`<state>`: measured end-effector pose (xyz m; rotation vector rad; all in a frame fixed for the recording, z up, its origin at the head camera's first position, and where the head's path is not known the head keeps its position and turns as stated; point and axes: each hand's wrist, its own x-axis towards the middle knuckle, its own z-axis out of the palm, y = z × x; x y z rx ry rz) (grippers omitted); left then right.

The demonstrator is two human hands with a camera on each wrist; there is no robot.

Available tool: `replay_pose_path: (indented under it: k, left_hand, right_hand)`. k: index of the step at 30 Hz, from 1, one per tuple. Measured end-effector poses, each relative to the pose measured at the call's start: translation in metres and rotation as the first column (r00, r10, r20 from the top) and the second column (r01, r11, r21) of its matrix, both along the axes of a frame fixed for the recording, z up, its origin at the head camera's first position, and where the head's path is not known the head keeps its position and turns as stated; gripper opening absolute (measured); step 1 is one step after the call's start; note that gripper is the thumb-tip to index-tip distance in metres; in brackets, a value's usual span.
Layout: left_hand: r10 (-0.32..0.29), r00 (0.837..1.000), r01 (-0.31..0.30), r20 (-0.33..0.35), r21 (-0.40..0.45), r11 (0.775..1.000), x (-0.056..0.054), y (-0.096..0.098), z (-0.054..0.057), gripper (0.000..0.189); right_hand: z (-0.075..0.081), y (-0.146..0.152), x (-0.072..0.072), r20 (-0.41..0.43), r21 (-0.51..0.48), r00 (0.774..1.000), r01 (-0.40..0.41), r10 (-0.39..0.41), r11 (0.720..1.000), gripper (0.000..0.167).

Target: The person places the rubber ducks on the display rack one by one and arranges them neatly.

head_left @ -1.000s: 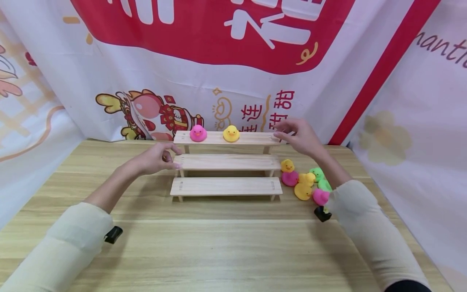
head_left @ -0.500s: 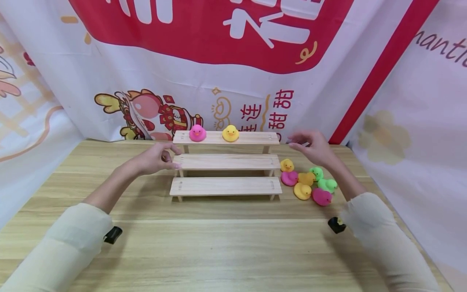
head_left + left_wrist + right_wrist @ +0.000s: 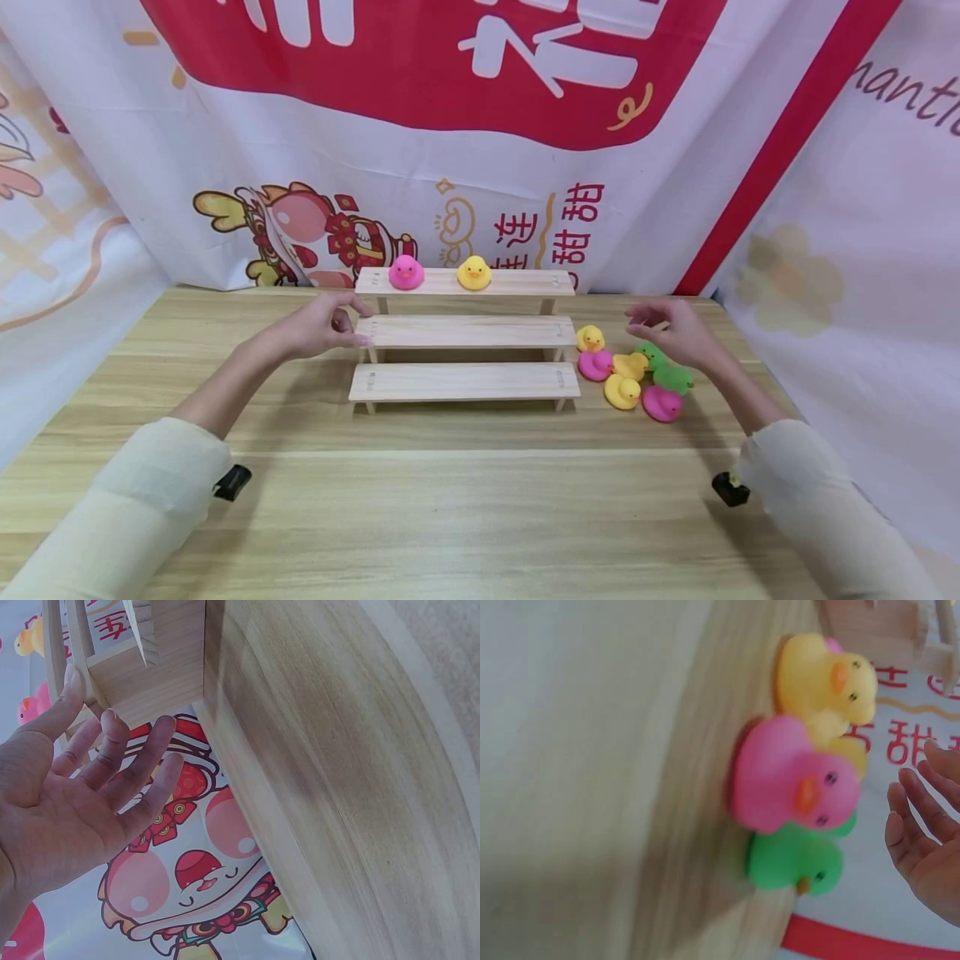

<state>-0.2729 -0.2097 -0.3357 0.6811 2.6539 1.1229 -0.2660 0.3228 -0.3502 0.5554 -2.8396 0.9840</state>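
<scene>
A three-tier wooden display stand (image 3: 465, 382) stands on the table, with a pink rubber duck (image 3: 407, 272) and a yellow rubber duck (image 3: 474, 273) on its top tier. My left hand (image 3: 318, 327) holds the left end of the middle tier between thumb and index finger; in the left wrist view its other fingers (image 3: 142, 765) spread loosely away from the wood. My right hand (image 3: 671, 329) is held over the far right of a duck cluster, fingers loosely bent and holding nothing. That cluster has yellow, pink (image 3: 787, 776) and green (image 3: 795, 859) ducks, several in all, beside the stand.
The wood-grain table (image 3: 450, 508) reaches toward me in front of the stand. A printed cloth (image 3: 465, 158) hangs right behind it, and a white cloth (image 3: 862, 250) rises along the right side.
My right hand has moved from the top tier's right end rightward and down to above the ducks. My left hand has stayed at the middle tier.
</scene>
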Motion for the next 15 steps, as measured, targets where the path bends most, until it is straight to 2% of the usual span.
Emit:
replay_pose_path:
  k: [4, 15]
  left_hand:
    - [0.005, 1.0, -0.005, 0.003, -0.003, 1.0, 0.001, 0.0, 0.001, 0.04]
    - [0.008, 1.0, -0.008, 0.006, -0.019, 1.0, 0.001, 0.0, 0.001, 0.041]
  right_hand:
    - [-0.007, 0.012, 0.004, -0.016, 0.019, 1.0, -0.008, 0.008, 1.0, 0.025]
    - [-0.021, 0.031, 0.008, 0.01, 0.017, 1.0, 0.012, -0.012, 1.0, 0.026]
